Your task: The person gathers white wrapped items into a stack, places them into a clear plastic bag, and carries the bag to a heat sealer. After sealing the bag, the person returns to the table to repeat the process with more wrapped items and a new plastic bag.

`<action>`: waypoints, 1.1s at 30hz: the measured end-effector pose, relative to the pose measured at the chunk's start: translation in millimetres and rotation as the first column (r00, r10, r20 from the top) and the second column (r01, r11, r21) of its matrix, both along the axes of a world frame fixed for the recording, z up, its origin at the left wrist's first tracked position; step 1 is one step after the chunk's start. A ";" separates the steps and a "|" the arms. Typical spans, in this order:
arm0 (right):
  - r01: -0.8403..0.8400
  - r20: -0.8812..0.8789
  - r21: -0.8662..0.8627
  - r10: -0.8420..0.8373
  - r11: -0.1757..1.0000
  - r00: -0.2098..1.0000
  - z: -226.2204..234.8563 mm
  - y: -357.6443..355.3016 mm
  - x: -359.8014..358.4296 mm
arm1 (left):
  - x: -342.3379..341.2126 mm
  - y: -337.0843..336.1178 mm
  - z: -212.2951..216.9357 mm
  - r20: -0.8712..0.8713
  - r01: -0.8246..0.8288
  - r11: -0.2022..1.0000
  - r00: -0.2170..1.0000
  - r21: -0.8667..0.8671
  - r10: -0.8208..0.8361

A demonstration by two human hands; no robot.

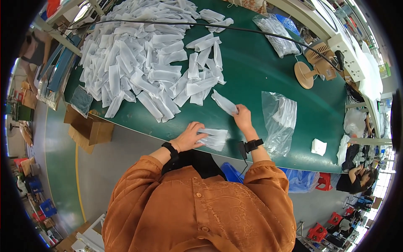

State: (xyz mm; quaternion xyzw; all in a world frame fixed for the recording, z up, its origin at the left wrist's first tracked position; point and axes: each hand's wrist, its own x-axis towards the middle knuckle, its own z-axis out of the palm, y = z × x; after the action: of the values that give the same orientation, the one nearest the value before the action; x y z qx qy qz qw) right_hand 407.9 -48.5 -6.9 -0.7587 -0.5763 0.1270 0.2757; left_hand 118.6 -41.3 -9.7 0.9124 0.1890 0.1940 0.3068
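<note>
My right hand [244, 119] pinches the near end of a slim, frosted white packet [223, 102], which points away from me to the left. Close to the table's front edge, my left hand [189, 137] has its fingers closed over the left end of a small bundle of similar packets [215, 138]. Beyond both hands lies a large heap of these packets [134, 59], with a few loose ones [202, 86] along its right side. To the right of my right hand, a clear plastic bag [277, 134] lies flat with several packets inside.
The green table [243, 54] carries a small tan fan [310, 72], a filled clear bag [277, 35] and a white folded piece [318, 147]. A black cable [235, 28] crosses above the table. An open cardboard box [90, 128] stands off the left edge. Another person [359, 180] is at right.
</note>
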 end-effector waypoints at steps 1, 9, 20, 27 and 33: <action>-0.016 -0.079 -0.031 0.014 0.999 0.997 -12.8 -5.9 4.0 | 4.7 -2.4 -0.2 0.004 0.028 0.999 1.000 -0.023 -0.028; -0.226 -0.299 -0.026 0.208 0.974 0.931 -3.1 -27.1 -32.1 | 15.2 15.2 41.9 -0.011 -0.067 0.976 0.997 0.208 0.071; -0.615 -0.145 -0.210 0.598 0.760 0.789 55.8 12.7 -31.4 | 2.4 8.2 4.7 -0.051 0.028 0.999 0.998 0.031 -0.026; -0.677 0.342 -0.083 0.659 0.732 0.670 37.0 132.0 -110.1 | 18.7 5.8 19.9 -0.116 -0.014 0.999 0.993 -0.028 0.011; -0.126 -0.236 0.340 0.214 0.932 0.948 41.7 110.8 -74.7 | 8.7 2.5 10.5 -0.079 -0.042 0.999 0.996 -0.032 0.039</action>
State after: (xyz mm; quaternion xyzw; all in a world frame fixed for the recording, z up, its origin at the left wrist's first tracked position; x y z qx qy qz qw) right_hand 333.2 62.3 34.8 -0.6260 -0.6105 0.1571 0.4590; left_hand 127.3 -38.9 0.8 0.9100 0.2226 0.1610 0.3106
